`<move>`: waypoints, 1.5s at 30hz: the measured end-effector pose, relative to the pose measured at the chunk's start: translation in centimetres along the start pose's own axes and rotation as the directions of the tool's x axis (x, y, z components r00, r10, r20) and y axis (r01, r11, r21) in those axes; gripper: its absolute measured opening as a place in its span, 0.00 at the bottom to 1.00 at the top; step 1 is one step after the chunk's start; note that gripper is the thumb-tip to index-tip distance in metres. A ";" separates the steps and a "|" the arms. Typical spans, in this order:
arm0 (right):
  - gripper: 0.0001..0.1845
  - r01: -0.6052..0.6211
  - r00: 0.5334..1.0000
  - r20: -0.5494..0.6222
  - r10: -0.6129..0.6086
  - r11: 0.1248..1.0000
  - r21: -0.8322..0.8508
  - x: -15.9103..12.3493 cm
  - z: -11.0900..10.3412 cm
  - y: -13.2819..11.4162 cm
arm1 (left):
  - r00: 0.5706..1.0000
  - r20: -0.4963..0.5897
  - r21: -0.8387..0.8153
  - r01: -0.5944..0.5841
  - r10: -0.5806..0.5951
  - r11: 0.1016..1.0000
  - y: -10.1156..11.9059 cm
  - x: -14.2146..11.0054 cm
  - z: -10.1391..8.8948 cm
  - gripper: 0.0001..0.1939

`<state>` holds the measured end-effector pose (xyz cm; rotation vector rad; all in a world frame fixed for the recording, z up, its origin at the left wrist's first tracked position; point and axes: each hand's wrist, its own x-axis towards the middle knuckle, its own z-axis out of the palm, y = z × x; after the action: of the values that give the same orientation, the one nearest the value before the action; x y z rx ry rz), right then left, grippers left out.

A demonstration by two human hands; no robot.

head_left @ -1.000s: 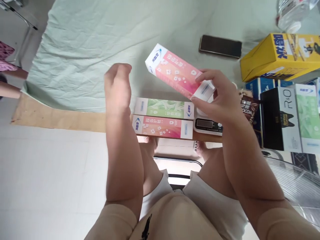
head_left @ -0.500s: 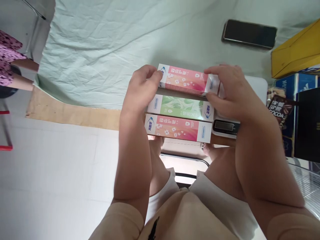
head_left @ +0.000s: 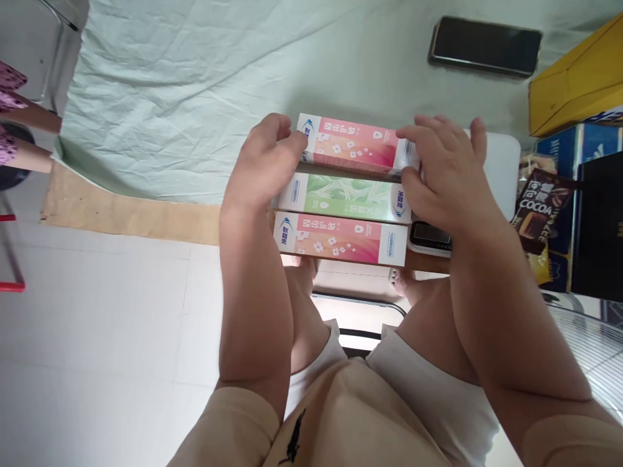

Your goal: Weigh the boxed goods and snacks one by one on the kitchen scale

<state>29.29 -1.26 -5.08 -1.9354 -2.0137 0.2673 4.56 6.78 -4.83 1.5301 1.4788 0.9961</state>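
Observation:
Three long toothpaste boxes lie roughly parallel near the table's front edge. The far pink box (head_left: 357,146) is gripped at both ends. My left hand (head_left: 267,155) has its thumb at the left end, the other fingers curled behind. My right hand (head_left: 445,165) pinches the right end between thumb and forefinger, its outer fingers lifted and spread. Closer to me comes the green box (head_left: 348,198), with a second pink box (head_left: 341,239) touching or nearly touching it at the front edge. Right of them, a white digital scale (head_left: 503,175) sits partly under my right hand, its dark display half covered.
A phone (head_left: 487,47) lies on the pale green cloth (head_left: 204,84) at the back right. Along the right stand a yellow box (head_left: 579,81), a cocoa snack packet (head_left: 540,207) and a black box (head_left: 598,227). Another person's arm (head_left: 34,155) shows at the far left.
The view has shifted slightly, so the table's things sit a little higher. My right hand's outer fingers have spread and lifted; both hands still hold the far pink box.

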 end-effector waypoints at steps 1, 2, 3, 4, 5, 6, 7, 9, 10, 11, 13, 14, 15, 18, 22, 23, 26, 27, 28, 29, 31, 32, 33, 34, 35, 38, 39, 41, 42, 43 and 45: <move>0.29 -0.020 1.000 -0.022 0.019 1.000 -0.004 -0.2 0.1 0.1 | 0.996 0.040 0.020 0.074 -0.075 0.997 0.1 0.0 0.1 0.07; 0.28 -0.029 0.999 -0.034 0.029 1.000 -0.007 -0.3 0.1 0.2 | 0.986 0.079 0.053 0.142 -0.146 0.988 0.4 -0.1 0.1 0.07; 0.28 -0.032 0.999 -0.035 0.032 0.999 -0.005 -0.4 0.1 0.2 | 0.970 0.109 0.089 0.209 -0.218 0.974 0.9 -0.3 0.1 0.07; 0.29 -0.030 0.999 -0.030 0.030 1.000 0.001 -0.4 0.1 0.3 | 0.967 0.099 0.106 0.225 -0.236 0.968 1.3 -0.4 0.1 0.07; 0.30 -0.024 1.000 -0.019 0.024 1.000 0.013 -0.5 0.0 0.4 | 0.965 0.086 0.119 0.235 -0.246 0.965 1.7 -0.4 0.1 0.07; 0.31 -0.014 1.000 -0.006 0.015 0.999 0.029 -0.5 0.0 0.4 | 0.961 0.069 0.130 0.257 -0.267 0.958 1.9 -0.4 0.1 0.08; 0.31 -0.001 1.000 0.004 0.000 0.999 0.047 -0.5 -0.1 0.5 | 0.954 0.054 0.140 0.285 -0.295 0.948 2.1 -0.4 0.0 0.09; 0.31 0.029 1.000 -0.006 -0.029 0.997 0.077 -0.7 -0.2 0.6 | 0.937 0.028 0.163 0.339 -0.348 0.926 2.0 0.0 -0.1 0.10; 0.30 0.039 0.999 -0.027 -0.037 0.996 0.084 -0.9 -0.3 0.6 | 0.929 0.013 0.172 0.362 -0.369 0.916 1.8 0.2 -0.3 0.11; 0.29 0.048 0.998 -0.055 -0.043 0.995 0.087 -1.2 -0.4 0.7 | 0.928 0.000 0.169 0.368 -0.374 0.914 1.5 0.4 -0.4 0.11; 0.27 0.070 0.993 -0.104 -0.061 0.994 0.087 -2.2 -0.6 0.8 | 0.937 -0.003 0.141 0.347 -0.351 0.927 1.0 0.6 -0.6 0.14; 0.26 0.096 0.988 -0.126 -0.084 0.991 0.089 -2.7 -0.7 0.8 | 0.941 0.016 0.126 0.333 -0.337 0.935 0.8 0.6 -0.7 0.18; 0.25 0.128 0.984 -0.139 -0.115 0.988 0.092 -3.4 -0.8 0.7 | 0.948 0.041 0.111 0.310 -0.316 0.944 0.7 0.5 -0.7 0.21; 0.27 0.221 0.968 -0.139 -0.207 0.971 0.091 -5.2 -0.7 0.2 | 0.969 0.133 0.093 0.196 -0.207 0.976 0.9 -0.2 -0.6 0.23; 0.39 0.291 0.955 -0.069 -0.287 0.955 0.061 -6.8 -0.1 -0.6 | 0.970 0.208 0.124 0.102 -0.127 0.987 1.9 -1.3 0.2 0.18; 0.41 0.301 0.953 -0.043 -0.299 0.952 0.055 -7.1 0.2 -0.8 | 0.969 0.205 0.141 0.112 -0.139 0.984 2.1 -1.4 0.5 0.18; 0.39 0.307 0.952 0.021 -0.307 0.952 0.020 -7.5 0.8 -1.0 | 0.968 0.170 0.166 0.156 -0.184 0.974 2.2 -1.2 1.1 0.19; 0.38 0.303 0.952 0.032 -0.303 0.953 0.001 -7.5 0.9 -1.1 | 0.969 0.161 0.157 0.162 -0.187 0.974 2.0 -0.9 1.3 0.18; 0.38 0.303 0.952 0.042 -0.302 0.953 -0.015 -7.5 1.0 -1.2 | 0.973 0.147 0.140 0.161 -0.181 0.977 1.8 -0.6 1.4 0.17; 0.38 0.303 0.952 0.051 -0.301 0.953 -0.025 -7.5 1.0 -1.2 | 0.979 0.127 0.118 0.148 -0.163 0.982 1.5 -0.2 1.4 0.17; 0.39 0.301 0.952 0.058 -0.299 0.954 -0.015 -7.6 0.7 -1.3 | 0.996 0.058 0.052 0.059 -0.062 0.997 1.1 0.4 1.4 0.16; 0.39 0.299 0.953 0.049 -0.299 0.954 -0.002 -7.8 0.3 -1.3 | 1.000 0.008 0.011 -0.012 0.012 1.000 1.1 0.5 1.4 0.15; 0.37 0.296 0.955 0.025 -0.297 0.955 0.015 -8.0 -0.1 -1.2 | 0.994 -0.049 -0.037 -0.101 0.099 0.994 1.2 0.5 1.6 0.13; 0.33 0.293 0.956 -0.018 -0.292 0.956 0.033 -8.3 -0.6 -0.9 | 0.975 -0.113 -0.086 -0.201 0.191 0.976 1.5 0.2 1.8 0.11; 0.28 0.294 0.954 -0.081 -0.289 0.955 0.050 -8.7 -1.3 -0.6 | 0.945 -0.175 -0.131 -0.301 0.277 0.944 2.0 -0.3 2.2 0.09; 0.17 0.310 0.898 -0.354 -0.261 0.946 0.089 -10.6 -3.5 0.9 | 0.830 -0.332 -0.213 -0.529 0.449 0.821 4.2 -3.4 4.8 0.08; 0.15 0.307 0.865 -0.442 -0.238 0.948 0.089 -11.4 -4.3 1.6 | 0.806 -0.349 -0.227 -0.568 0.478 0.791 5.0 -4.9 6.1 0.07; 0.14 0.250 0.804 -0.570 -0.171 0.966 0.063 -13.0 -5.7 3.3 | 0.788 -0.328 -0.250 -0.604 0.521 0.757 6.3 -7.9 9.3 0.03; 0.13 0.198 0.780 -0.611 -0.132 0.979 0.042 -13.8 -6.2 4.3 | 0.763 -0.279 -0.252 -0.644 0.582 0.723 6.7 -9.4 11.0 0.03; 0.13 0.132 0.766 -0.637 -0.089 0.991 0.021 -14.6 -6.7 5.3 | 0.700 -0.232 -0.234 -0.715 0.676 0.659 7.1 -10.7 12.9 0.04; 0.14 -0.023 0.764 -0.645 0.014 1.000 -0.005 -15.8 -7.4 7.6 | 0.618 -0.133 -0.220 -0.781 0.775 0.585 7.5 -12.9 16.4 0.08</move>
<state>39.32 -17.24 -2.70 -1.7224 -1.5243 -0.3755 22.33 -6.47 -4.76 2.0066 0.5692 1.6347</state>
